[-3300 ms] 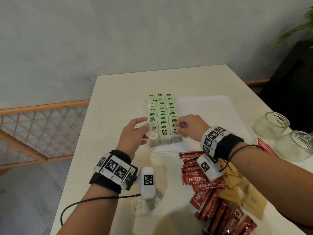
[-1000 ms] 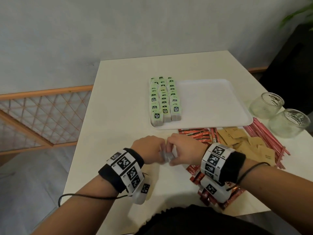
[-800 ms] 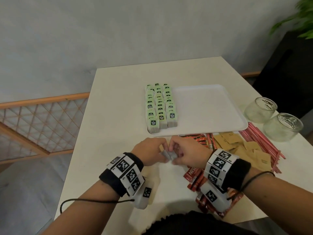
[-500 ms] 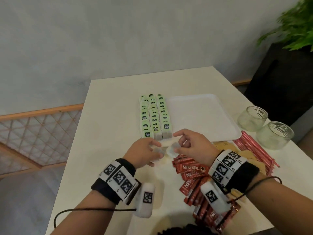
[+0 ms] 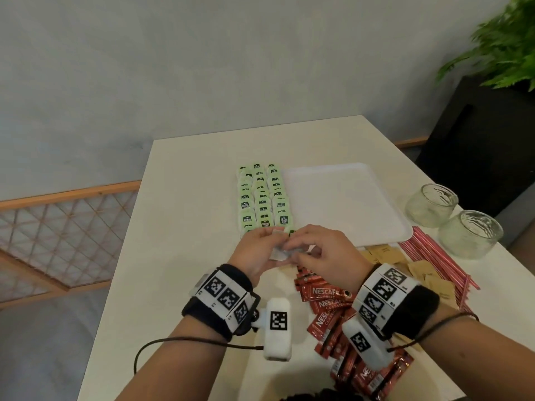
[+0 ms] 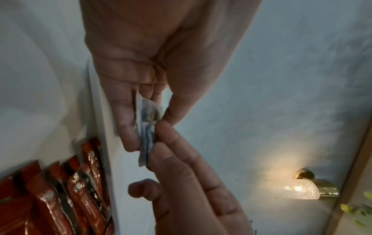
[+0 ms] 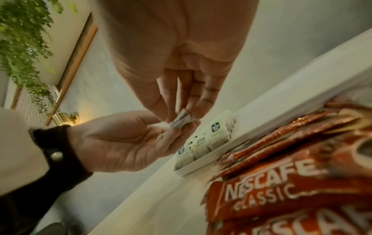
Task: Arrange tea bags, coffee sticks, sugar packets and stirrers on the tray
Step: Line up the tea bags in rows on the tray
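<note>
Hands meet above the near-left corner of the flat white rectangular plastic tray point(image 5: 347, 198), both holding one small pale paper tea bag point(image 5: 278, 252). The left hand point(image 5: 256, 254) pinches the bag between thumb and curled fingers point(image 6: 128, 127), palm turned inward; the right hand point(image 5: 324, 256) grips the same bag from the opposite side, its thumb and fingertips closed on the crumpled top edge, as the right wrist view shows. Both wrists are raised off the cream-coloured counter point(image 5: 185, 256), and the bag hangs clear of it.

Three rows of green-labelled tea bags point(image 5: 263, 198) already stand along the left edge of the tray. Judged from this, the step in hand is straightening the bag before it joins the near end of a row. To do it well, the paper should be flattened and its label turned upward like the others, then lowered close against the last bag without knocking the row over; a light pinch suffices, since the paper creases easily.

Red foil Nescafé coffee sticks point(image 5: 327, 302) lie loose on the counter just in front of the tray's near edge, brown paper sugar packets point(image 5: 417, 270) to their right, and thin red stirrers point(image 5: 434, 256) toward the right edge of the counter beside two empty glass jars point(image 5: 451, 218). None of these is yet on the tray.
</note>
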`<state>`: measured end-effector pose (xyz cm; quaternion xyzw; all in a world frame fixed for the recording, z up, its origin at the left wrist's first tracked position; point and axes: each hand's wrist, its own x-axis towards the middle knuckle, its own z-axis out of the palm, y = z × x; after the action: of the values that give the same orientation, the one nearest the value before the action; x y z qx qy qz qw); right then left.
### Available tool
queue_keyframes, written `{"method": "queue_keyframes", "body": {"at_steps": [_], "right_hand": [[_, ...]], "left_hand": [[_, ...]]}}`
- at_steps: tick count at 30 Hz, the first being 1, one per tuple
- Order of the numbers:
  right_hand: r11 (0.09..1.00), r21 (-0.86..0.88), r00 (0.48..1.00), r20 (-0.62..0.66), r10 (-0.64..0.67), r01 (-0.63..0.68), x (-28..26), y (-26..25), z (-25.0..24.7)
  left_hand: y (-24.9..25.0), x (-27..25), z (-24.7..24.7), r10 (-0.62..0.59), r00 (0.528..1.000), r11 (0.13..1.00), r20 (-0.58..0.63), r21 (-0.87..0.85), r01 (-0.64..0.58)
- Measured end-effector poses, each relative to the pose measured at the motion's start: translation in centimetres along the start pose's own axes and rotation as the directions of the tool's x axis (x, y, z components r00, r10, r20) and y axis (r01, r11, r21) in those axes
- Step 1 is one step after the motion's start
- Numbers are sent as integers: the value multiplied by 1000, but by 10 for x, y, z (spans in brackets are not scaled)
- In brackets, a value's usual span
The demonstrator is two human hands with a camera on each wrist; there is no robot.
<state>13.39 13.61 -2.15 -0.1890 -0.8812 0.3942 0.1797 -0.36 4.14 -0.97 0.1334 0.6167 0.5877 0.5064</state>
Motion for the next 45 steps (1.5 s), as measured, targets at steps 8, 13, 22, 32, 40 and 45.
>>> {"method": "queue_keyframes", "body": {"at_steps": [8, 13, 22, 32, 40, 45], "right_hand": [[964, 112, 957, -133, 256, -242, 19, 3, -12], [929, 166, 942, 0, 336, -331, 34, 4, -16], [932, -299, 958, 136, 253, -203, 61, 15, -22], [924, -350, 939, 236, 248, -156, 95, 0, 9], [918, -318, 931, 197, 308, -237, 106, 6, 16], [974, -110, 975, 83, 208, -198, 98, 0, 11]], "left_hand": [[0, -1, -5, 112, 994, 976, -19, 189, -106], [11, 4, -25, 144, 990, 941, 0, 310, -137], [41, -4, -76, 362, 929, 388, 82, 893, -230], [40, -2, -83, 346, 931, 382, 119, 888, -255], [42, 2, -84, 366, 928, 476, 72, 842, -254], [44, 4, -77, 389, 916, 496, 96, 816, -296]]}}
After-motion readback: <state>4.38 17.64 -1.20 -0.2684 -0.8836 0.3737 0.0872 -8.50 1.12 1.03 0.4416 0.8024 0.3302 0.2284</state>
